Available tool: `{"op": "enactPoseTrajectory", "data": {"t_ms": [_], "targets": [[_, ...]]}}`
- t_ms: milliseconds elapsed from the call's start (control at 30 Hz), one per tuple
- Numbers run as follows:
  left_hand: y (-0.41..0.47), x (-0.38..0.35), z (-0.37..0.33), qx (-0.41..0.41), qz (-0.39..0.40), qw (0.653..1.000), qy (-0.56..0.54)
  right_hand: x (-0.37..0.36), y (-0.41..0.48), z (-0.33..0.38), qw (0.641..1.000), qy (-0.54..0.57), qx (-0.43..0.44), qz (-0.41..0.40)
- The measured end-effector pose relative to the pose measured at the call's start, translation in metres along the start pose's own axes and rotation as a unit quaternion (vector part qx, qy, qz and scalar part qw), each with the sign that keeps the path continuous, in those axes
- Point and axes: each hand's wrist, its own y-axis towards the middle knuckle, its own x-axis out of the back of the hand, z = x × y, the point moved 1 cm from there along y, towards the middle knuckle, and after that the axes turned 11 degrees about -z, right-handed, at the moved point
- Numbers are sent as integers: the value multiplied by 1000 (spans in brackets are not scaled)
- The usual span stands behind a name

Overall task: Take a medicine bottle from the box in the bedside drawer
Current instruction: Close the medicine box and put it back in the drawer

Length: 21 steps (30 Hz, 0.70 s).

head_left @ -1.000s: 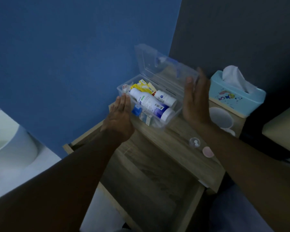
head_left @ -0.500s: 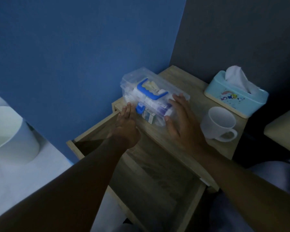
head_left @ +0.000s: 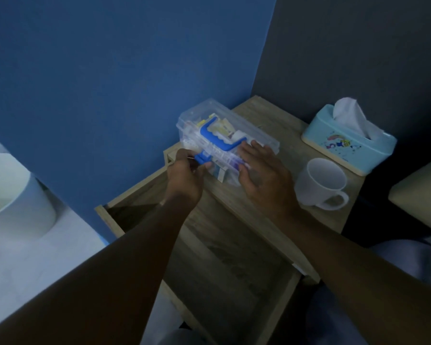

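A clear plastic box point(head_left: 254, 130) with a blue handle point(head_left: 219, 139) stands on the wooden bedside table top point(head_left: 266, 113), its lid down. Medicine bottles and packets show dimly through its walls. My left hand point(head_left: 184, 178) pinches the blue latch point(head_left: 201, 158) at the box's front. My right hand point(head_left: 261, 175) lies flat on the lid's right end, fingers spread. Below, the drawer point(head_left: 224, 265) stands pulled out, and I see nothing inside it.
A white mug point(head_left: 321, 183) stands right of my right hand. A light blue tissue box point(head_left: 346, 143) sits behind it by the dark wall. A white bin point(head_left: 13, 192) stands on the floor at left. The blue wall is close behind the box.
The box lid stood open a second ago and is now down. My right hand came down onto the lid, and my left hand moved to the blue latch and closed on it.
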Motion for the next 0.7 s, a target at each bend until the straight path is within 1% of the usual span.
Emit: {"op": "enactPoseTrajectory", "data": {"t_ms": [133, 233, 333, 467, 533, 633, 700], "targets": [[1, 1, 0, -17, -42, 998, -36, 0, 1, 2, 1000, 1, -11, -19], [2, 0, 2, -11, -64, 995, -69, 0, 1, 3, 1000, -3, -16, -20], [2, -3, -1, 14, -82, 990, -112, 1, 1, 4, 1000, -3, -19, -5], [5, -9, -11, 0, -108, 987, -116, 3, 3, 2, 1000, 7, -13, 9], [6, -12, -14, 23, -116, 986, -122, 3, 3, 2, 1000, 11, -14, 8], [4, -16, -13, 75, -144, 973, -164, 2, 2, 3, 1000, 19, -24, 1], [-1, -18, -13, 70, -159, 972, -158, 2, 2, 3, 1000, 22, -22, -1]]}}
